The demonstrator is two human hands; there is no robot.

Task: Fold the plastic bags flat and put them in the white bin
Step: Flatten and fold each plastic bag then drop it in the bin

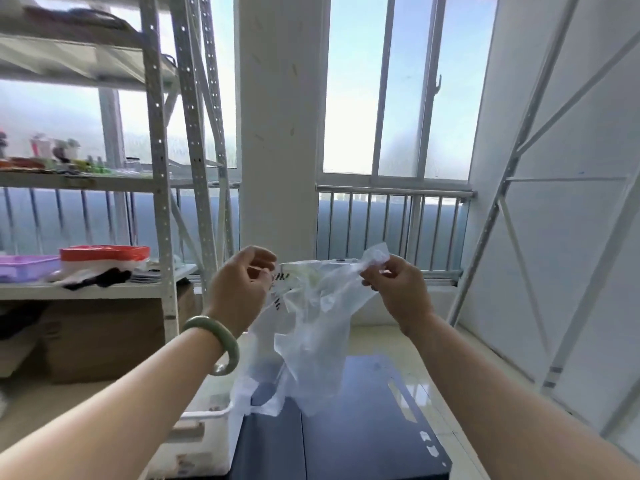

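Far left, against the window: a white metal rack (pixel 160 174), with a purple tray (pixel 27 266), a red-and-white pile (pixel 104 255) and a dark cloth (pixel 98 278) side by side on its lower shelf, and a brown cardboard box (pixel 104 337) underneath. Low down, just right of the box, the white bin (pixel 207 445), hard against the left edge of a dark glossy table (pixel 346 434). Above the bin, the left hand (pixel 239 289), raised with its back to the camera, a pale green bangle (pixel 217 344) round the wrist, fingers curled and pinching the left top corner of the clear plastic bag (pixel 311 323). Between the two hands, the bag held up in the air, crumpled and not yet flat, black print near its left edge, its top edge stretched across in front of a white pillar (pixel 280 133). Lower folds hanging down over the table near the bin's right rim; touching either or not, cannot tell. Further right, the right hand (pixel 401 292), at the same height, thumb and fingertips closed on the bag's other top corner, a twisted tuft of plastic sticking up above the knuckles. Behind it, a metal railing (pixel 391 220) below the window, and at far right a white wall with slanted rack struts.
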